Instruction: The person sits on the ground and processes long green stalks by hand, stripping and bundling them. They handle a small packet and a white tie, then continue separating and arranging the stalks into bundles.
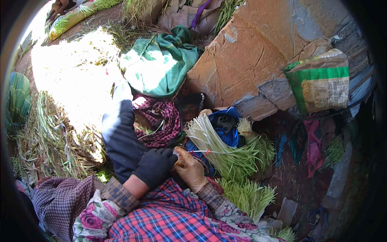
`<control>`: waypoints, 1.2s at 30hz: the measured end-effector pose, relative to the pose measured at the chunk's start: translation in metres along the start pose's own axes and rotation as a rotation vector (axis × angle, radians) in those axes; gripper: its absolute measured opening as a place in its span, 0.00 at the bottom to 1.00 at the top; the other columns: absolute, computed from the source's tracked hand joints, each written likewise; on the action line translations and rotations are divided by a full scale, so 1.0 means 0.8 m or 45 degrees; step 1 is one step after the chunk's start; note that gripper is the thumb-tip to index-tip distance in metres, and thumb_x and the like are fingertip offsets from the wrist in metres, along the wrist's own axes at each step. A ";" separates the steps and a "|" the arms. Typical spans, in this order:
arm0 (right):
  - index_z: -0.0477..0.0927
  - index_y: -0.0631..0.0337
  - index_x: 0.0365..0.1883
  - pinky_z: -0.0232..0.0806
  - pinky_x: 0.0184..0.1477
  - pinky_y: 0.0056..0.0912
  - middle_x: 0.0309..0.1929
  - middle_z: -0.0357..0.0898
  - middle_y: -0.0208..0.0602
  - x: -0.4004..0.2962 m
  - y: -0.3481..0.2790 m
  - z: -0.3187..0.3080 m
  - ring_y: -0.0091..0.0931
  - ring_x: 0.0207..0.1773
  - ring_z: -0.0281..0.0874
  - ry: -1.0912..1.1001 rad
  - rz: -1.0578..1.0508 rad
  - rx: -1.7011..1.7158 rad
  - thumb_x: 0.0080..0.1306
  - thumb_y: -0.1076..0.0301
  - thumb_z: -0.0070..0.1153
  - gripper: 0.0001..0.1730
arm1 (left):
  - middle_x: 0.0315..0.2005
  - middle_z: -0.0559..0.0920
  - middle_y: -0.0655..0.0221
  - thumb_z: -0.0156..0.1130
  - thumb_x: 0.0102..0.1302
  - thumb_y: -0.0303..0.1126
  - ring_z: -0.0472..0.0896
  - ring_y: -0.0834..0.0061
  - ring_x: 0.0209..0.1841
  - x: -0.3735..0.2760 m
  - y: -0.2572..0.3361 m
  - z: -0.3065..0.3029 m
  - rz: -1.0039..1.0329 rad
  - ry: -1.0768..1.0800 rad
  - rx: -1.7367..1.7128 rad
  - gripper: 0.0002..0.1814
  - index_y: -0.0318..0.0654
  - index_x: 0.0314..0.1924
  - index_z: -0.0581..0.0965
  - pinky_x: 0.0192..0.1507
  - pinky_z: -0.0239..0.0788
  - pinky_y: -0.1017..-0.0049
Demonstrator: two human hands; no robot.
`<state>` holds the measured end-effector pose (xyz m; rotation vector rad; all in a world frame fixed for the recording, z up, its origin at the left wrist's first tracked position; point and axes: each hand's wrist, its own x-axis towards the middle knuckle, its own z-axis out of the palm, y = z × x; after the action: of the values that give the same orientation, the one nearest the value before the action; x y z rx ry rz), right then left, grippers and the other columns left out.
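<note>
My left hand (155, 166), in a black fingerless-looking glove, is curled in front of my lap. Its fingertips meet those of my right hand (191, 170), which wears a thin yellowish glove. Between them the fingers pinch a small pale thing (175, 152), mostly hidden. Just past my right hand a white stalk (198, 151) sticks out beside a red rubber band (207, 153). To the right lies a large bundle of pale-stemmed, chive-like greens (217, 145), leaning against a blue plastic bag (231, 121). A smaller tied bundle (245, 128) is behind it.
More greens (248, 193) lie by my right forearm. A dark-trousered leg (121, 142) stretches ahead, beside a checked cloth (164, 121) and a green sack (163, 63). Plant trimmings (60, 133) heap up at left. Cardboard (242, 60) and a printed sack (323, 87) stand at upper right.
</note>
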<state>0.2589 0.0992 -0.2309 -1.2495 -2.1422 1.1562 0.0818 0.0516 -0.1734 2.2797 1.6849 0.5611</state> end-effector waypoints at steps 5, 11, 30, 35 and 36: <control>0.70 0.53 0.58 0.73 0.35 0.28 0.32 0.81 0.35 0.000 -0.014 -0.002 0.28 0.33 0.82 0.004 -0.011 -0.090 0.53 0.73 0.66 0.33 | 0.38 0.75 0.68 0.66 0.48 0.39 0.77 0.65 0.40 0.003 0.002 -0.002 -0.074 -0.052 -0.021 0.20 0.47 0.43 0.76 0.40 0.69 0.66; 0.72 0.52 0.57 0.74 0.36 0.32 0.36 0.81 0.40 -0.001 -0.016 -0.006 0.34 0.36 0.82 0.015 -0.025 -0.141 0.52 0.67 0.68 0.33 | 0.38 0.76 0.66 0.68 0.47 0.41 0.78 0.60 0.36 0.006 0.004 -0.005 -0.244 -0.133 0.006 0.24 0.47 0.45 0.74 0.36 0.70 0.63; 0.78 0.60 0.46 0.73 0.42 0.27 0.43 0.78 0.36 0.015 -0.059 -0.028 0.30 0.42 0.81 -0.135 -0.253 0.286 0.56 0.80 0.59 0.18 | 0.25 0.79 0.66 0.60 0.45 0.27 0.77 0.59 0.32 0.011 -0.011 -0.004 -0.285 0.194 -0.350 0.07 0.44 0.28 0.76 0.35 0.68 0.64; 0.80 0.62 0.35 0.72 0.38 0.26 0.39 0.78 0.36 0.016 -0.047 -0.019 0.29 0.38 0.80 -0.036 -0.319 0.252 0.54 0.82 0.60 0.10 | 0.25 0.80 0.63 0.60 0.47 0.28 0.79 0.58 0.33 0.007 -0.014 -0.008 -0.264 0.113 -0.416 0.07 0.43 0.29 0.77 0.34 0.70 0.64; 0.81 0.62 0.35 0.72 0.38 0.25 0.39 0.78 0.36 0.015 -0.044 -0.020 0.30 0.38 0.80 -0.059 -0.300 0.290 0.53 0.82 0.60 0.10 | 0.25 0.80 0.63 0.60 0.47 0.28 0.80 0.58 0.33 0.007 -0.016 -0.007 -0.299 0.102 -0.475 0.07 0.43 0.30 0.77 0.34 0.71 0.65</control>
<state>0.2450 0.1079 -0.1940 -0.8553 -2.0550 1.2923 0.0700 0.0603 -0.1730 1.7947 1.6857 0.8403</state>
